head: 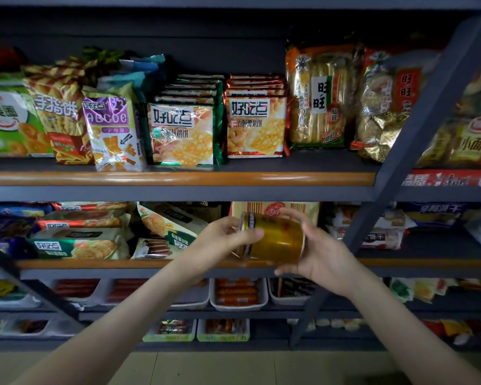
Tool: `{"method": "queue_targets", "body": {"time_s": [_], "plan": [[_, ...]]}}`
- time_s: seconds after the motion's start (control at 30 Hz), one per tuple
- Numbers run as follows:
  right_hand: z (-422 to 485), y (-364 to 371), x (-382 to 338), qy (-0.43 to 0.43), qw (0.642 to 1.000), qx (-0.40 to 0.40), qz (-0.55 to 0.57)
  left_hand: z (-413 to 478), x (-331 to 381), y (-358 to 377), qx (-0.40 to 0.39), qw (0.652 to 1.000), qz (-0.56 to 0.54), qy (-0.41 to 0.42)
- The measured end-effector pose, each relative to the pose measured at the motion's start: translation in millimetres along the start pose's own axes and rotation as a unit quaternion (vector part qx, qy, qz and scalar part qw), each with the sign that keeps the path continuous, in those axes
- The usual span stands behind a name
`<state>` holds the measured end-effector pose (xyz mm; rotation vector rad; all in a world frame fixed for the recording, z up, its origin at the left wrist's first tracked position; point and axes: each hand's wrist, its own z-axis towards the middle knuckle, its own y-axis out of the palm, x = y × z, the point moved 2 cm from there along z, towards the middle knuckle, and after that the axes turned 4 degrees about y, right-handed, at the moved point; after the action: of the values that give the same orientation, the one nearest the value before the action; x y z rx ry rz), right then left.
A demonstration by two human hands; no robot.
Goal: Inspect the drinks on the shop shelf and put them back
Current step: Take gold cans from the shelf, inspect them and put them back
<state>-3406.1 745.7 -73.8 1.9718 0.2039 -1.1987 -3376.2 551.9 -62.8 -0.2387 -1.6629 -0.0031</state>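
A gold drink can (278, 238) lies tilted on its side in the air, in front of the middle shelf (122, 263). My left hand (222, 237) grips its left end, thumb across the front. My right hand (314, 251) cups the right end, fingers curled over the top and thumb underneath. The can's end by my left hand has a dark blue band. Both forearms reach in from the bottom of the view.
The upper shelf (178, 177) holds upright biscuit and cracker packets. Flat snack packs lie on the middle shelf. White trays (239, 305) of sausages sit lower down. A grey diagonal shelf brace (417, 140) crosses on the right, another on the lower left.
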Motion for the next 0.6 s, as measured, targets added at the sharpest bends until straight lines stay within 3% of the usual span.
{"method": "queue_targets", "body": {"time_s": [0.07, 0.2, 0.43, 0.6], "plan": [[-0.1, 3.2, -0.5, -0.032, 0.996, 0.034, -0.075, -0.8, 1.0, 4.1, -0.006, 0.998, -0.033, -0.052], [-0.2, 7.4, -14.2, -0.098, 0.974, 0.108, -0.174, 2.7, 10.0, -3.8, -0.086, 0.994, 0.007, -0.070], [-4.9, 25.4, -70.2, -0.156, 0.938, 0.069, -0.303, 15.7, 64.6, -9.7, -0.188, 0.981, 0.033, 0.038], [-10.0, 50.1, -121.5, -0.179, 0.901, 0.153, -0.364, 24.1, 105.1, -4.0, -0.185, 0.979, -0.051, 0.067]]}}
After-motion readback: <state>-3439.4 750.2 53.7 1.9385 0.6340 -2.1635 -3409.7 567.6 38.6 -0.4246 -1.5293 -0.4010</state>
